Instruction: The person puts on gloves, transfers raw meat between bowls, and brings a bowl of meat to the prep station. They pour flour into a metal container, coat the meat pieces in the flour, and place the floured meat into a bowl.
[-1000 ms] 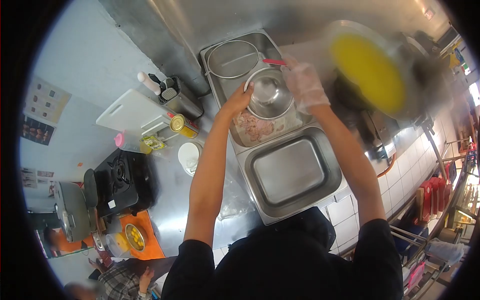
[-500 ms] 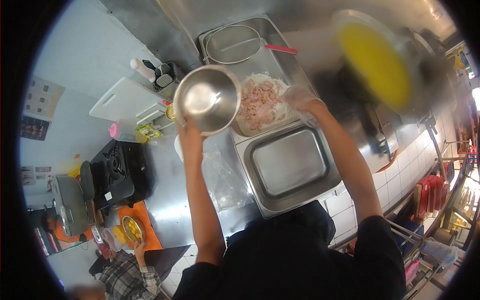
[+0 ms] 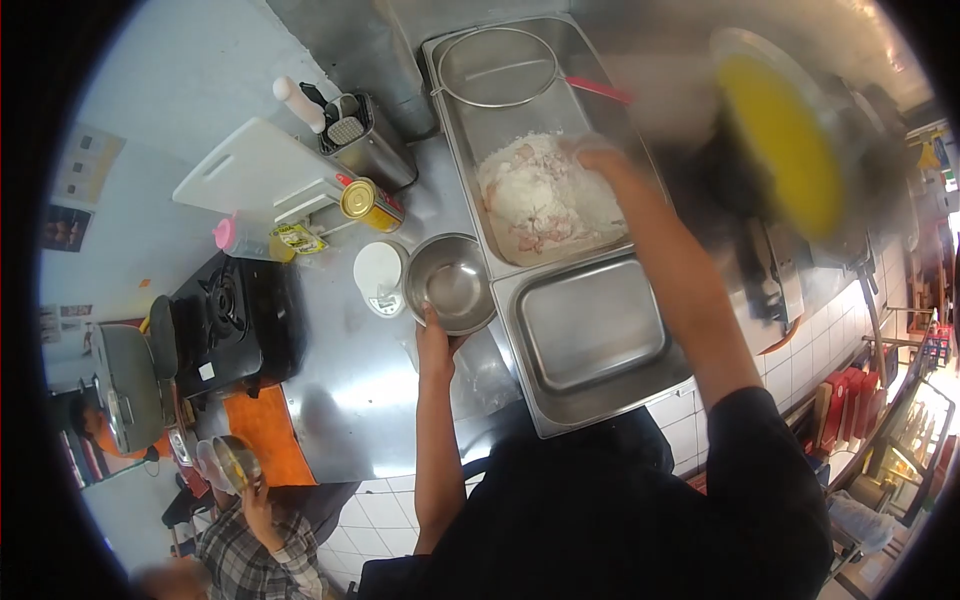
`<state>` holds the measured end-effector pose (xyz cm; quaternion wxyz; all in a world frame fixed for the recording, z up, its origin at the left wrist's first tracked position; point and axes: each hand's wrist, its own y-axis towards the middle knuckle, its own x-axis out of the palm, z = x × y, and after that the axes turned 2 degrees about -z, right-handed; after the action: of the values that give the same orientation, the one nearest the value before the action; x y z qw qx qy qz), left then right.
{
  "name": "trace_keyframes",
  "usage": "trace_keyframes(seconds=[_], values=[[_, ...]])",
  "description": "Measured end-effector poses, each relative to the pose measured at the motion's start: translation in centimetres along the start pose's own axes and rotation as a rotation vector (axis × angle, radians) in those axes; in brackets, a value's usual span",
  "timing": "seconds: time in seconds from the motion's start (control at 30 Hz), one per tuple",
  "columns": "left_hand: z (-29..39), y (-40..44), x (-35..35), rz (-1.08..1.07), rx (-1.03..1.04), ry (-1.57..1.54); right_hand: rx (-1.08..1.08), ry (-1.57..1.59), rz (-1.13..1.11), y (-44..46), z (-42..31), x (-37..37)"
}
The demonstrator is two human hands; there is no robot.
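Observation:
My left hand grips the rim of an empty steel mixing bowl, thumb on its inner side, left of the steel trays. In the deep steel pan ahead of me, pieces of raw meat lie partly covered by a heap of white flour. At the right edge of that heap is my right hand, in what looks like a clear glove. Its fingers are blurred and partly lost against the flour. A round wire strainer with a red handle rests across the pan's far end.
Close to me sits a second steel pan. Left of the bowl are a white round lid, a gold can, a utensil holder and a black stove. At lower left, a co-worker holds a metal bowl.
My left hand has brought the bowl down and toward me, away from the meat. Flour now covers most of the meat, with my right hand at it. The co-worker's bowl of yolks has tilted.

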<state>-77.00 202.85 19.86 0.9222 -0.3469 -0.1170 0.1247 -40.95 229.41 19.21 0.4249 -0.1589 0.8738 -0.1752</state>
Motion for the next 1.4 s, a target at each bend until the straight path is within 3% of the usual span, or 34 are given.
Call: trace_keyframes(seconds=[0.1,0.17,0.3,0.37,0.47,0.57,0.6,0.67,0.7,0.8,0.83,0.9,1.0,1.1,1.17,1.23,1.4], values=[[1.3,0.4,0.8,0.013,0.003,0.055,0.113,-0.256,0.134,3.9,1.9,5.3],[1.5,0.9,0.2,-0.009,-0.012,0.086,0.060,-0.149,-0.099,2.1,1.6,4.4],[1.1,1.7,-0.6,0.010,0.015,0.182,0.103,-0.382,-0.339,-1.5,-7.0,-2.4],[1.5,1.4,-0.2,-0.001,0.066,0.188,0.021,-0.408,-0.231,-1.3,-8.7,-2.3],[5.8,-1.6,1.0,0.100,-0.046,0.595,-0.107,-0.227,-0.028,2.1,-6.5,2.8],[6.7,-2.3,1.6,0.338,0.426,0.812,-0.343,-0.329,-0.095,2.5,-6.7,5.7],[6.8,-2.8,1.5,0.423,0.574,0.882,-0.310,-0.461,-0.243,1.9,-7.7,5.0],[8.3,-1.3,2.8,0.158,0.645,0.609,-0.246,-0.732,-0.545,-0.6,-11.3,0.9],[8.5,0.7,3.5,0.013,0.684,0.468,-0.306,-0.777,-0.527,-1.0,-11.7,-0.1],[10.6,5.7,8.3,-0.063,0.537,0.349,-0.230,-0.652,-0.307,2.0,-11.0,0.5],[11.7,6.9,10.5,-0.077,0.456,0.270,-0.311,-0.602,-0.208,2.4,-10.4,2.1],[12.2,10.8,13.3,-0.040,0.606,0.516,-0.464,-0.505,-0.004,2.8,-10.2,5.9],[10.4,15.9,15.4,0.136,0.785,0.648,-0.487,-0.590,-0.317,-0.5,-12.6,6.9],[11.4,13.8,15.9,0.163,0.776,0.647,-0.307,-0.978,-0.600,-6.0,-13.5,4.9],[11.2,13.9,15.7,0.178,0.770,0.646,-0.540,-1.055,-0.132,-9.1,-7.5,5.5],[11.2,13.9,15.9,0.172,0.734,0.626,-0.510,-0.992,0.024,-9.9,-6.2,5.5],[11.4,13.3,15.8,0.169,0.704,0.657,-0.011,-0.430,-0.186,-3.2,-6.0,4.6]])
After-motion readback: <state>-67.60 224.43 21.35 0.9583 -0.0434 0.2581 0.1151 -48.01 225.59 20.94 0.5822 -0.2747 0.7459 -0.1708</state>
